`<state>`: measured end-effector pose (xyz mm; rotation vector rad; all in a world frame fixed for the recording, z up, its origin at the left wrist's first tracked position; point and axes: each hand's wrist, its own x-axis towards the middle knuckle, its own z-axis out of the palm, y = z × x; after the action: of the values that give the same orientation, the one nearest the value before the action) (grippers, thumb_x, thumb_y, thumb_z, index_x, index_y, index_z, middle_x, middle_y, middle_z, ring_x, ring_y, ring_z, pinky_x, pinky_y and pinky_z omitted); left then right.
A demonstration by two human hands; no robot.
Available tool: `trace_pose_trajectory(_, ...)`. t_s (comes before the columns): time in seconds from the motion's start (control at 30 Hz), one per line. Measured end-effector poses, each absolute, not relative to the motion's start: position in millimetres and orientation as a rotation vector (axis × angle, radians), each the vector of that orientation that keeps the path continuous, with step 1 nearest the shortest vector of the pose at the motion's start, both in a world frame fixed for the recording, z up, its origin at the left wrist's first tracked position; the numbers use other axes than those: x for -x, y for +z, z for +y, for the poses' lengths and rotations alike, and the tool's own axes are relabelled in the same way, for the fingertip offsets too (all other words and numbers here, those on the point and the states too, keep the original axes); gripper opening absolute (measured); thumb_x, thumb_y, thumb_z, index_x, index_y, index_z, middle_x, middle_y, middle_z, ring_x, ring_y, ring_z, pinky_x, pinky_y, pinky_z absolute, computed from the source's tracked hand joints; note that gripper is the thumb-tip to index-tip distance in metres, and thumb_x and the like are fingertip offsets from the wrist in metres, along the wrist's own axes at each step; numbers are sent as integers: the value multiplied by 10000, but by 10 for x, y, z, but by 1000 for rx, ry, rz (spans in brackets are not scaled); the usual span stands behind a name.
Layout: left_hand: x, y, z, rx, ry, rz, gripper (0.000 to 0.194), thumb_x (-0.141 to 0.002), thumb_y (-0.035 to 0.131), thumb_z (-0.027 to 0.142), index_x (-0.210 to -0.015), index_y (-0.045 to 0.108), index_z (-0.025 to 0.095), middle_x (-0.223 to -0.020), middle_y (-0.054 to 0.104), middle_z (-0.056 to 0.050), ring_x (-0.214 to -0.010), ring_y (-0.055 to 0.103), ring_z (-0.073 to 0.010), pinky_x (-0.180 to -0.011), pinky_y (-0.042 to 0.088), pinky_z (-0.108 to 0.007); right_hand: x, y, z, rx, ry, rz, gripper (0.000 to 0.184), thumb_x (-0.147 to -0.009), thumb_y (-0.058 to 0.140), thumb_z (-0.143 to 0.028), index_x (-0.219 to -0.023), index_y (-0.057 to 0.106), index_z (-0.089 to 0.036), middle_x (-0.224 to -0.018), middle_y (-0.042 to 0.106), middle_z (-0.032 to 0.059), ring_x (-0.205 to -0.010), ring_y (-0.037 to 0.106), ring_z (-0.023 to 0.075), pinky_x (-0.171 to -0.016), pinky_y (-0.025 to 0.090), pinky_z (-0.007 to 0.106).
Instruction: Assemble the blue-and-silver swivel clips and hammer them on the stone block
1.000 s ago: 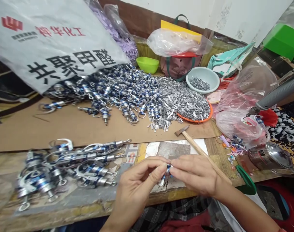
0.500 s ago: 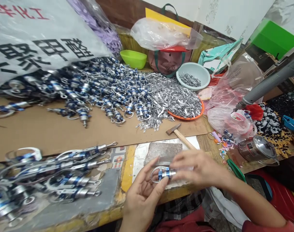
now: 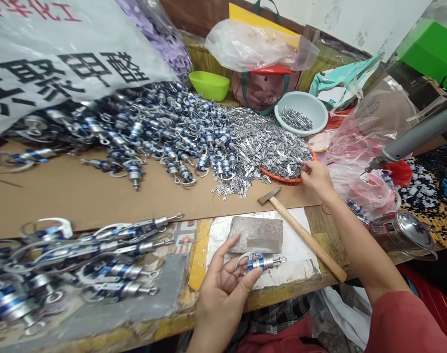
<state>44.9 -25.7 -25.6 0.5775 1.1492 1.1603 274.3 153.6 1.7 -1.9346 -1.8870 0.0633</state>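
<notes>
My left hand (image 3: 223,294) is closed around a blue-and-silver hook fitting (image 3: 258,263), which has a curved hook at one end and a coil and ring at the other. It is held above the front of the bench, just in front of a flat metal block (image 3: 255,230). My right hand (image 3: 316,177) reaches to the near rim of an orange tray (image 3: 282,178) heaped with small perforated metal plates (image 3: 271,142). Its thumb and fingertips are pinched together among the plates; what is between them is too small to make out.
A hammer (image 3: 308,240) lies right of the block. Many hook fittings (image 3: 161,122) are piled at the back left, with more in a group (image 3: 109,264) at front left. A pale bowl (image 3: 302,113) holds metal pins. An electric screwdriver (image 3: 410,137) hangs at right.
My right hand has left the hook fitting and moved away to the orange tray. The fitting's coil and ring end now shows, and my left hand still holds it. The hammer is fully uncovered.
</notes>
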Motion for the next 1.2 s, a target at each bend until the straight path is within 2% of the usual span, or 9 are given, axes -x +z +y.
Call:
trace_pose_trajectory(0.13,-435,-237,-215,-527,1109,1164,793,-606,768,255,-1302,393,199,-754,715,-18,-772,671,-143,-746,503,-215,-2483,159,1144,1733,267,-1891,178,-809,556,-176,-946,653,-116,-861,689,63,-741,644,138,-692,521,248)
trace_pose_trajectory(0.2,-426,-210,-196,-509,1090,1159,819,-590,778,246,-1309,387,202,-719,713,-1,-739,674,-135,-713,501,-197,-2274,191,832,1307,617,-2002,83,-788,615,-200,-816,665,-140,-782,695,35,-708,645,123,-668,527,229)
trace_pose_trajectory(0.27,-419,-183,-182,-495,1079,1140,831,-584,778,232,-1313,381,202,-691,707,14,-701,673,-126,-683,502,-186,-2087,176,557,950,737,-2146,82,-808,594,-162,-770,664,-141,-746,698,39,-704,642,115,-678,523,225)
trace_pose_trajectory(0.33,-416,-165,-176,-486,1078,1122,838,-582,773,216,-1318,372,201,-678,705,23,-687,673,-124,-672,505,-185,-1967,125,387,744,697,-2232,131,-832,537,-109,-794,660,-132,-760,703,56,-734,638,119,-711,519,242)
trace_pose_trajectory(0.47,-424,-155,-180,-484,1100,1133,840,-570,771,198,-1312,376,185,-680,716,17,-665,664,-111,-653,504,-167,-1931,10,323,628,474,-2320,189,-831,471,-60,-858,640,-140,-812,708,53,-793,620,135,-736,502,278)
trace_pose_trajectory(0.7,-460,-156,-185,-490,1152,1141,794,-574,755,182,-1287,406,166,-653,708,19,-628,643,-93,-655,511,-164,-2066,-17,255,658,154,-2578,181,-899,446,-156,-992,600,-146,-930,688,61,-873,574,168,-744,449,319)
trace_pose_trajectory(0.93,-475,-168,-206,-496,1148,1170,807,-576,761,213,-1292,394,170,-713,729,5,-701,669,-105,-692,509,-155,-2198,-26,122,797,278,-2479,299,-866,417,-51,-1089,574,-175,-1035,628,79,-982,543,168,-847,450,322)
trace_pose_trajectory(1.07,-459,-184,-201,-549,1128,1190,809,-589,757,227,-1303,384,159,-711,731,-10,-719,683,-133,-715,512,-187,-2425,-37,70,1171,215,-2187,311,-868,436,-54,-1113,562,-199,-979,614,71,-928,569,154,-790,473,281)
trace_pose_trajectory(1.2,-438,-189,-178,-580,1128,1186,795,-598,745,215,-1303,384,143,-696,727,-14,-683,676,-132,-684,512,-193,-2529,-52,94,1570,234,-2102,223,-871,519,-221,-1084,583,-203,-961,602,82,-898,577,200,-747,476,322)
